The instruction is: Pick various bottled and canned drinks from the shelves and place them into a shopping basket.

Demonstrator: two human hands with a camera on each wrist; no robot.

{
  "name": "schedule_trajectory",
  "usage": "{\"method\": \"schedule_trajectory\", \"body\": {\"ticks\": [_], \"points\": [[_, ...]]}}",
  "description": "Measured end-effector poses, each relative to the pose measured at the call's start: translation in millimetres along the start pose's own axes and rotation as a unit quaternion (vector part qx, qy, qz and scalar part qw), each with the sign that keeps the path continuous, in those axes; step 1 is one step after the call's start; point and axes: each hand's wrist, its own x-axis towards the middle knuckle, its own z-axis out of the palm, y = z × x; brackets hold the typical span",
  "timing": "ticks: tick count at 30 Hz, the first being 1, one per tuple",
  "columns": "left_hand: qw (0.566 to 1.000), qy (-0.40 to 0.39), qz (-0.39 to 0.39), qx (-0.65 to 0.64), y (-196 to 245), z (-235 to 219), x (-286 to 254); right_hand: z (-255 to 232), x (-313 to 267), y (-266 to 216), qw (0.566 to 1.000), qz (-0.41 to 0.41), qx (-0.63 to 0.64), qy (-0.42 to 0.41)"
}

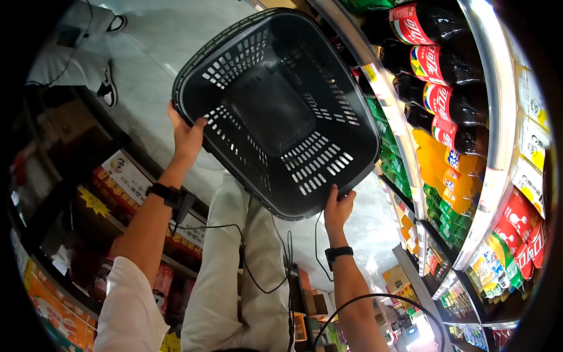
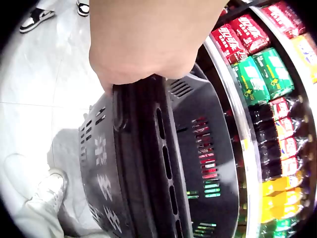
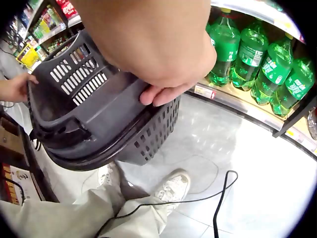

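A dark grey plastic shopping basket (image 1: 272, 108) is held out in front of the body, tilted so that its bare bottom and slotted walls show in the head view. My left hand (image 1: 186, 138) grips the rim at its left side, thumb on the inner side. On the near right edge, my right hand (image 1: 339, 211) pinches the rim, thumb on top. White lettering marks the basket's outer wall (image 2: 101, 173) in the left wrist view. From the right wrist, the basket (image 3: 111, 106) hangs above the floor, with the right fingertips (image 3: 166, 94) against its side.
Shelves on the right hold cola bottles (image 1: 431, 64), orange drink bottles (image 1: 451, 170) and green soda bottles (image 3: 252, 49). Printed cartons (image 1: 126, 182) stand on the left. Another person's shoes (image 1: 107, 88) are at the upper left. A black cable (image 1: 264, 287) loops near the legs.
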Motion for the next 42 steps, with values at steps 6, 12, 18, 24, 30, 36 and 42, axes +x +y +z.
{"method": "schedule_trajectory", "body": {"ticks": [6,12,18,24,30,36,42], "points": [[0.992,-0.037,0.04,-0.113,-6.8,17.0,6.9,-16.7,2.6,2.0,0.998,-0.016,0.039,0.051],[0.992,-0.066,0.008,-0.107,-6.5,41.9,15.0,-16.9,14.8,12.6,0.998,0.014,0.031,0.056],[0.995,-0.052,0.053,-0.071,-21.5,52.9,5.7,-13.1,29.7,30.6,0.999,0.016,0.018,0.042],[0.99,-0.141,-0.021,-0.015,-21.0,50.5,2.1,-26.2,42.4,47.6,0.997,0.069,0.044,-0.012],[0.981,-0.08,-0.13,0.119,41.9,24.0,-22.3,-80.1,-1.2,37.0,0.99,0.086,0.08,-0.077],[0.985,-0.146,-0.083,-0.033,47.6,-28.6,-64.2,-187.2,-116.9,29.5,0.989,-0.013,0.051,-0.135],[0.965,-0.256,-0.047,-0.037,205.9,-44.0,-158.8,-329.2,-188.6,-14.8,0.998,0.0,0.07,0.007]]}}
